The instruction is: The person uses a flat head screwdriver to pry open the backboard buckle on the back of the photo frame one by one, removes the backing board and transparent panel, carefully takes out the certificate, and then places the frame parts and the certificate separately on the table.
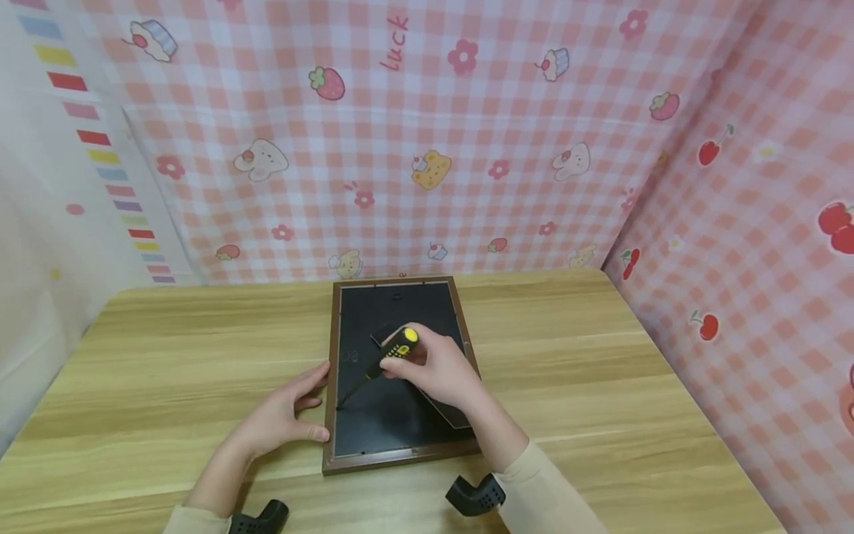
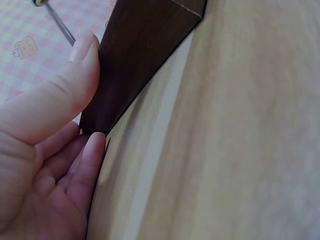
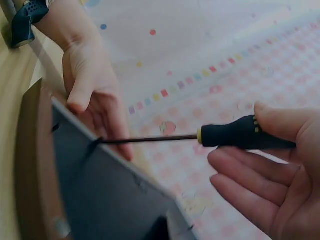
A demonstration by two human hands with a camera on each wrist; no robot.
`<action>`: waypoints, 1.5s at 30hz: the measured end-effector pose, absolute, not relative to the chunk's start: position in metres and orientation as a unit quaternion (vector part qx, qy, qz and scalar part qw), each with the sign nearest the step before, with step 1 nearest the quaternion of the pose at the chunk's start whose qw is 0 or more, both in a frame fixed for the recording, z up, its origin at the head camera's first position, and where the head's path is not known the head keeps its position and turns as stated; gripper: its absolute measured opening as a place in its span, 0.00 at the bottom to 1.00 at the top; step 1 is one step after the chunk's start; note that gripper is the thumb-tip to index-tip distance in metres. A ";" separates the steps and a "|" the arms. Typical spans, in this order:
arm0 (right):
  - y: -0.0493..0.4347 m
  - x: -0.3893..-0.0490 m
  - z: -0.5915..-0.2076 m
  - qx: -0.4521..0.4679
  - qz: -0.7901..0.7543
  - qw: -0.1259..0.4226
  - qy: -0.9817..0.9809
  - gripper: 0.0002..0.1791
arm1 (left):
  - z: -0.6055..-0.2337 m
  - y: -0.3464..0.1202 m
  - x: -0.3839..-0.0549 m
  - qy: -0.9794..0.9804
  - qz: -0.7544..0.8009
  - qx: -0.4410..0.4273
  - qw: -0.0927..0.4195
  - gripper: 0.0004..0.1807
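Note:
A brown picture frame (image 1: pixel 370 463) lies face down on the wooden table, its black backing (image 1: pixel 370 434) upward. In the head view my right hand (image 1: pixel 440 371) grips a black and yellow screwdriver (image 1: pixel 394 352) by its handle, slanted down to the left. The screwdriver's tip meets the small dark tab at the backing's left edge, seen closer in the right wrist view along the shaft (image 3: pixel 150 140). My left hand (image 1: pixel 283 419) rests along the frame's left side, thumb and fingertips touching the outer wall. Beneath my right hand, the frame's black stand leg (image 1: pixel 456 417) is partly hidden.
Several small dark tabs sit around the backing's edge. The wooden table (image 1: pixel 587 386) stretches out on both sides of the frame. Behind it hangs a pink checked cloth (image 1: pixel 400 119), and another covers the right side. Black curved pieces (image 1: pixel 475 495) sit at both wrists.

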State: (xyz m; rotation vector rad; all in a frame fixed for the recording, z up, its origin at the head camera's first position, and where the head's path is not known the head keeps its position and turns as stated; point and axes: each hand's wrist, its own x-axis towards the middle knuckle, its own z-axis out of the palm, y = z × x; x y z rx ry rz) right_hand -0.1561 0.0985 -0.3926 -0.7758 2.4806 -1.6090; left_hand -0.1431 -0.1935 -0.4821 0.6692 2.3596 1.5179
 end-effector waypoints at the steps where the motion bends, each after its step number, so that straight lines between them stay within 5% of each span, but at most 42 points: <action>1: 0.101 -0.156 -0.397 -0.245 -0.546 0.048 0.800 0.15 | -0.482 -0.194 -0.143 0.812 0.521 0.232 0.126 0.60; 11: 0.138 -0.148 -0.420 -0.198 -0.680 0.101 0.698 0.18 | -0.485 -0.195 -0.143 0.805 0.535 0.224 0.122 0.53; 22: 0.154 -0.177 -0.394 -0.151 -0.721 0.003 0.677 0.19 | -0.481 -0.172 -0.159 0.839 0.517 0.165 0.033 0.44; 36: 0.131 -0.249 -0.397 -0.055 -0.763 0.110 0.635 0.17 | -0.484 -0.172 -0.180 0.832 0.536 0.125 0.069 0.47; 45: 0.108 -0.267 -0.414 -0.013 -0.805 0.102 0.584 0.15 | -0.483 -0.174 -0.180 0.826 0.544 0.126 0.073 0.47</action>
